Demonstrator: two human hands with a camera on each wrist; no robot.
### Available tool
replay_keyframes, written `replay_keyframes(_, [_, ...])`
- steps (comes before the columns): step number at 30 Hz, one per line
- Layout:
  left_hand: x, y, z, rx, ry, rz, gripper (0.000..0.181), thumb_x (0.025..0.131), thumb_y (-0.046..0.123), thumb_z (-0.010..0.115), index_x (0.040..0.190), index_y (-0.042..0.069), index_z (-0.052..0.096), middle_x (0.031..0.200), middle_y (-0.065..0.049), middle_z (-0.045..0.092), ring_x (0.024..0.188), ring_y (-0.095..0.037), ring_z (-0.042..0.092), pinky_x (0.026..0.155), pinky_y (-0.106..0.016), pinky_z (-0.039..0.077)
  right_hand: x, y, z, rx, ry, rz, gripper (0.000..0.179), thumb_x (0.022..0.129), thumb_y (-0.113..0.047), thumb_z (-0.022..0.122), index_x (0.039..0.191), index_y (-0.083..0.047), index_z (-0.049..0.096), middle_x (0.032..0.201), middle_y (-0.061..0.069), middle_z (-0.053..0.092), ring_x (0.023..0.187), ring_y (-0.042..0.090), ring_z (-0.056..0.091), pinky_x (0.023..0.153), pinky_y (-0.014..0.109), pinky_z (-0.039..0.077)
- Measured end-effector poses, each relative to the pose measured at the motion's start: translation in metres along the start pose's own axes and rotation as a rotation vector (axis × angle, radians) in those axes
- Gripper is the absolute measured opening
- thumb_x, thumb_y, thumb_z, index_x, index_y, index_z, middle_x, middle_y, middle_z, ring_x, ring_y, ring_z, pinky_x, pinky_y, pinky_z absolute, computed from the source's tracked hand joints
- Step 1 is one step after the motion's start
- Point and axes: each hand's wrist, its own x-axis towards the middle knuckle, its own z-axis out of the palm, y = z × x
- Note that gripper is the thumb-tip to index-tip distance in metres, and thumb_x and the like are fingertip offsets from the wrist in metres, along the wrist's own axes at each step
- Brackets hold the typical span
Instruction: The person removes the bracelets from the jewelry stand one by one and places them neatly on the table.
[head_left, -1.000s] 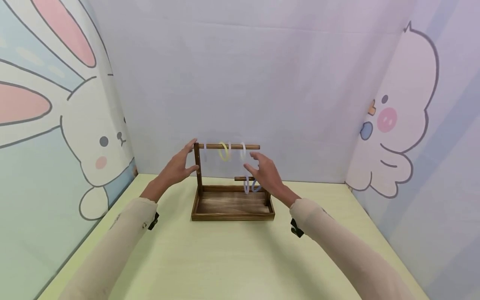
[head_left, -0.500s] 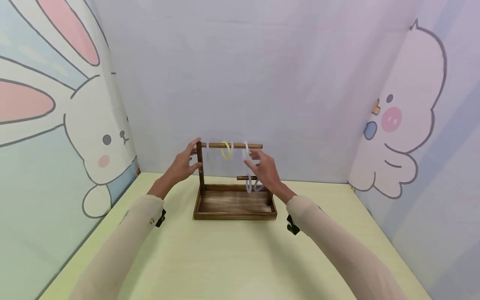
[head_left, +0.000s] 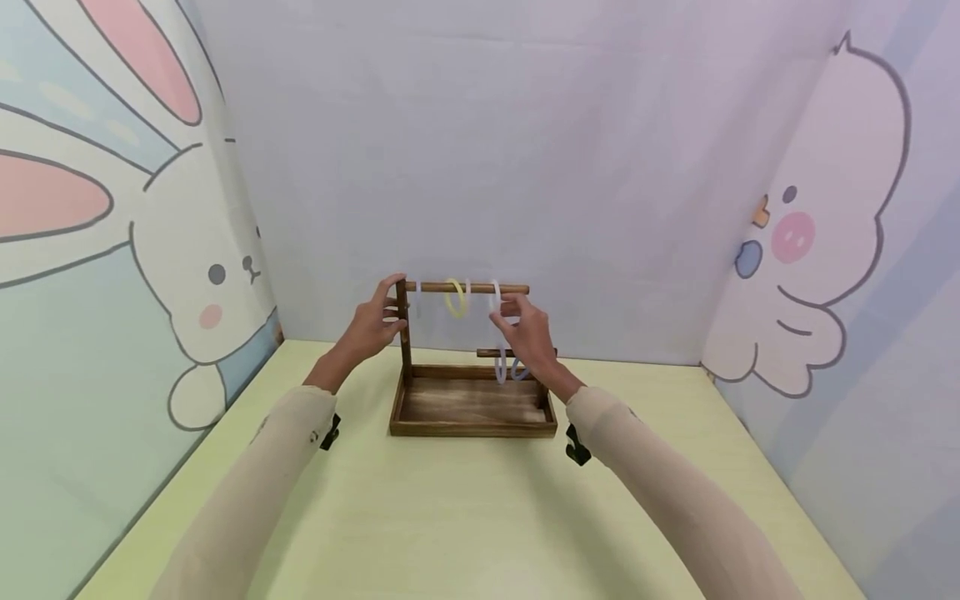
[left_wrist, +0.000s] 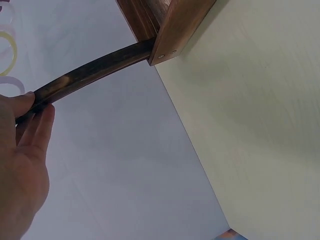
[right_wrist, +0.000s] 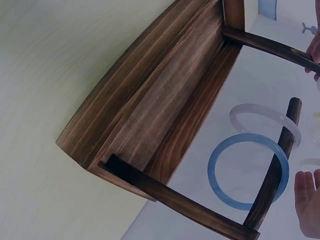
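Observation:
A dark wooden bangle rack with a tray base (head_left: 472, 430) stands on the table. My left hand (head_left: 371, 329) grips the top of its left post (left_wrist: 95, 67), thumb on one side and fingers on the other. From the upper rod (head_left: 435, 287) hang a white bangle (head_left: 496, 287), a yellow bangle (head_left: 455, 300) and paler ones. My right hand (head_left: 531, 337) is at the white bangle, thumb and fingers spread right beside it; in the right wrist view its fingers look fairly straight. A lavender bangle (right_wrist: 240, 108) and a blue bangle (right_wrist: 212, 170) hang on the short lower rod (right_wrist: 296, 107).
The pale yellow-green table (head_left: 450, 517) ends at a plain light backdrop (head_left: 480, 167). Side panels show a cartoon rabbit (head_left: 180, 275) on the left and a cartoon chick (head_left: 825, 208) on the right. The lower rod lies beneath my right hand.
My left fingers have closed in on the post top. The right hand has moved slightly left to the white bangle, its thumb and fingers drawing nearer. The view has shifted a little.

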Motion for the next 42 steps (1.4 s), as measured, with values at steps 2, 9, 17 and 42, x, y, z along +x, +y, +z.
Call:
replay_keyframes(2, [0.001,0.001,0.000,0.000,0.005,0.003,0.088,0.094,-0.014,0.067,0.160,0.024,0.023,0.130,-0.031,0.063,0.119,-0.045,0.066,0.094,-0.052,0.059,0.001,-0.001,0.000,-0.001,0.010,0.005,0.038,0.100,-0.020,0.073,0.133,-0.004,0.062,0.114,0.015,0.074,0.109,0.026,0.070,0.088,0.040,0.061])
replay_keyframes(9, [0.002,0.000,0.000,0.018,0.012,0.025,0.087,0.093,-0.014,0.067,0.159,0.023,0.024,0.127,-0.030,0.066,0.118,-0.044,0.067,0.093,-0.052,0.059,0.003,-0.001,0.001,0.009,0.037,-0.017,0.036,0.099,-0.014,0.073,0.131,-0.001,0.062,0.109,0.014,0.076,0.103,0.026,0.073,0.083,0.042,0.063])
replay_keyframes(17, [0.003,-0.001,0.001,0.022,0.020,0.032,0.087,0.093,-0.015,0.067,0.159,0.024,0.025,0.125,-0.029,0.067,0.117,-0.044,0.068,0.092,-0.053,0.059,0.002,0.001,0.001,0.025,0.068,-0.023,0.030,0.100,-0.010,0.071,0.129,-0.004,0.064,0.109,0.015,0.076,0.101,0.026,0.074,0.082,0.041,0.063])
replay_keyframes(42, [0.000,0.005,-0.001,0.021,0.007,0.000,0.086,0.094,-0.014,0.067,0.160,0.021,0.024,0.125,-0.030,0.067,0.119,-0.045,0.066,0.091,-0.054,0.060,0.001,-0.001,-0.009,0.129,0.099,0.031,0.030,0.100,-0.007,0.070,0.129,0.000,0.069,0.108,0.020,0.077,0.097,0.031,0.077,0.076,0.037,0.065])
